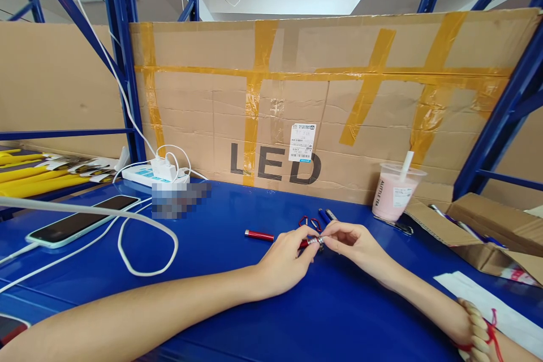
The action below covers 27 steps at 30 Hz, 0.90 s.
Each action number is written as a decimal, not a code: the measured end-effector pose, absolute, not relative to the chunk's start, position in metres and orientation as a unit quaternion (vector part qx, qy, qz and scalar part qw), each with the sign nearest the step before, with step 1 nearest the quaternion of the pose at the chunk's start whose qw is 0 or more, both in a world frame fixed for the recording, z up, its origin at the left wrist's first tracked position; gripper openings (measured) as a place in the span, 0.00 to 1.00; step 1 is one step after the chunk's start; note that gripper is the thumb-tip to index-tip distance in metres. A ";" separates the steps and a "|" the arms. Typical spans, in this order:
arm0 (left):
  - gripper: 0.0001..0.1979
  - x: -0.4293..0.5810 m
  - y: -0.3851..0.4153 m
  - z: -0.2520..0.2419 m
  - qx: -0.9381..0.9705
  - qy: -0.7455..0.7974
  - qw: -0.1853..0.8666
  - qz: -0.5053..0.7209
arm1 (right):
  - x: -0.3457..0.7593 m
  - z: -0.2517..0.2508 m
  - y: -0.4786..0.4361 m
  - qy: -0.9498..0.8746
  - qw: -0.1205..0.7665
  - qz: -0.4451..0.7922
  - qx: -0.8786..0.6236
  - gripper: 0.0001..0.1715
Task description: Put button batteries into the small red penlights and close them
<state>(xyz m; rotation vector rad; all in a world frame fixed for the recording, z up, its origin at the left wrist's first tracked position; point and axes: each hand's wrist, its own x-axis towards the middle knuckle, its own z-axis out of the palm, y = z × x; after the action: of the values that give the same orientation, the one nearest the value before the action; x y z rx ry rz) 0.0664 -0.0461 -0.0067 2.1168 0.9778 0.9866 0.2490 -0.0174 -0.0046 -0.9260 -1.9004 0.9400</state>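
My left hand [285,260] is closed around a small red metal tube [306,243], possibly part of a pen-sized light, low over the blue tabletop. Thumb and fingertip of my right hand [354,242] pinch the silver end piece [320,241] at that tube's right tip. Whether the two parts are joined is too small to make out. Just left of my left hand lies another red tube [258,235] with a silver end. Behind my fingers are red carabiner clips [315,224], a blue tube [324,216] and a silver-ended piece [331,214], all partly hidden.
A pink drink cup [397,192] with a straw stands at the back right, beside an open cardboard box [479,232]. White paper [487,305] lies near my right forearm. At left are a phone [85,220], looping white cables [169,254] and a power strip [138,174].
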 end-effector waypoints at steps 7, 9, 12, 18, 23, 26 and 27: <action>0.11 0.067 -0.047 -0.006 0.797 0.372 0.303 0.366 | 0.249 -0.003 -0.020 -0.749 0.398 0.372 -0.377 0.17; 0.11 0.067 -0.047 -0.006 0.797 0.374 0.302 0.367 | 0.249 -0.003 -0.020 -0.748 0.398 0.374 -0.379 0.17; 0.11 0.068 -0.047 -0.006 0.797 0.372 0.302 0.368 | 0.249 -0.003 -0.020 -0.749 0.396 0.374 -0.378 0.16; 0.11 0.068 -0.045 -0.007 0.798 0.373 0.297 0.367 | 0.247 -0.001 -0.021 -0.746 0.400 0.379 -0.375 0.16; 0.12 0.067 -0.045 -0.007 0.799 0.374 0.299 0.364 | 0.246 0.000 -0.023 -0.745 0.400 0.372 -0.384 0.18; 0.12 0.067 -0.046 -0.006 0.797 0.379 0.302 0.359 | 0.246 0.001 -0.024 -0.743 0.395 0.375 -0.389 0.19; 0.12 0.067 -0.046 -0.005 0.797 0.380 0.303 0.359 | 0.246 0.001 -0.024 -0.742 0.394 0.375 -0.391 0.20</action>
<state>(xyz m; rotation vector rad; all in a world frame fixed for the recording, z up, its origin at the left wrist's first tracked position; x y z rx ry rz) 0.0671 -0.0464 -0.0052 2.1128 1.0078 0.9510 0.2456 -0.0236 0.0009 -0.9918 -1.8826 0.9519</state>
